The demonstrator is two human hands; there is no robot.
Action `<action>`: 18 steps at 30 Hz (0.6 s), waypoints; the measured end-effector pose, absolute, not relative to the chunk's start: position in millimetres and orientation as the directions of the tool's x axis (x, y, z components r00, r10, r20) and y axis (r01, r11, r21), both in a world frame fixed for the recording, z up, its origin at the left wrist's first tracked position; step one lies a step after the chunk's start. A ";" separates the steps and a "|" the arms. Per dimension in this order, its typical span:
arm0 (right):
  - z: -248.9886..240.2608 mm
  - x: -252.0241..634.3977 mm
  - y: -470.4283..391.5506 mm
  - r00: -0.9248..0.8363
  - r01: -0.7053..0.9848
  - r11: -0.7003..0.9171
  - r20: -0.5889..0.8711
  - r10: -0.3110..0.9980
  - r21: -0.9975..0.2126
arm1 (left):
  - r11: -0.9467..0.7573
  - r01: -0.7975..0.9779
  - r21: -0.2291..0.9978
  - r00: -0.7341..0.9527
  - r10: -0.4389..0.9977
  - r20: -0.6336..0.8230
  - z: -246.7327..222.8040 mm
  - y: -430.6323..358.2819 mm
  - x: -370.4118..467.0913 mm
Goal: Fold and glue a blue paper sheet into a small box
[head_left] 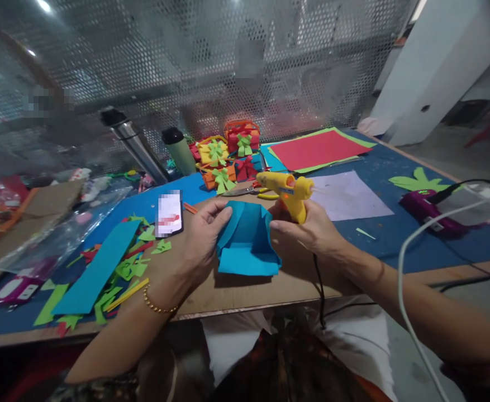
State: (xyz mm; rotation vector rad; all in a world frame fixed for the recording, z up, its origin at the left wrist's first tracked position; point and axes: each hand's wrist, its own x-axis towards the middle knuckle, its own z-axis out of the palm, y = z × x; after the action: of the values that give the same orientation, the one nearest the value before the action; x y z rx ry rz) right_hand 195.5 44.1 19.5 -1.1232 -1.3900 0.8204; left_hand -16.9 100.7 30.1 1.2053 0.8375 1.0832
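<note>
A folded blue paper box point(248, 259) is held over the cardboard, its inside facing me. My left hand point(205, 231) pinches its left side between thumb and fingers. In my right hand point(312, 226) is a yellow glue gun point(293, 198), its handle gripped in the palm, with a black cord hanging below. The thumb of that hand lies close to the box's right edge; whether it touches I cannot tell. Behind the box lie scissors point(240, 190) with partly hidden handles.
Small decorated paper baskets point(215, 152) stand at the back beside two bottles point(138, 145). Blue strip point(98, 268), green scraps point(133, 268) and a phone point(170, 213) lie left. Red sheets point(320, 149), a lilac sheet point(349, 195), a purple device point(427, 212) and a white cable point(400, 279) are right.
</note>
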 end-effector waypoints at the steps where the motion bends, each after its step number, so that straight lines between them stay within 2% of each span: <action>1: 17.2 195.3 44.9 0.093 0.200 0.305 0.328 0.940 -0.931 | 0.028 -0.189 0.982 0.305 0.952 0.031 29.6 99.2 -16.0; 6: 7.3 192.6 45.9 0.206 0.213 0.294 0.336 0.919 -0.932 | 0.026 -0.129 0.991 0.384 0.923 0.026 38.1 94.4 -17.5; 9: 4.0 189.9 46.0 0.227 0.174 0.317 0.352 0.908 -0.932 | -0.139 0.059 0.988 0.481 0.872 0.094 52.8 99.8 -18.8; 13: 4.5 185.7 45.4 0.227 0.127 0.358 0.379 0.897 -0.925 | -0.413 0.267 0.871 0.631 0.758 0.166 68.7 107.9 -10.9; 18: 6.3 182.7 39.8 0.335 0.171 0.356 0.394 0.856 -0.919 | -0.494 0.368 0.788 0.625 0.758 0.184 66.0 105.6 3.4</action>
State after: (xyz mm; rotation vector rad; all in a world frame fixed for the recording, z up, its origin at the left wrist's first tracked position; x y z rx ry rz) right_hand 182.7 39.8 6.3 -1.1418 -1.1651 0.6043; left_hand 3.4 105.6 66.0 2.1122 0.8784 0.6803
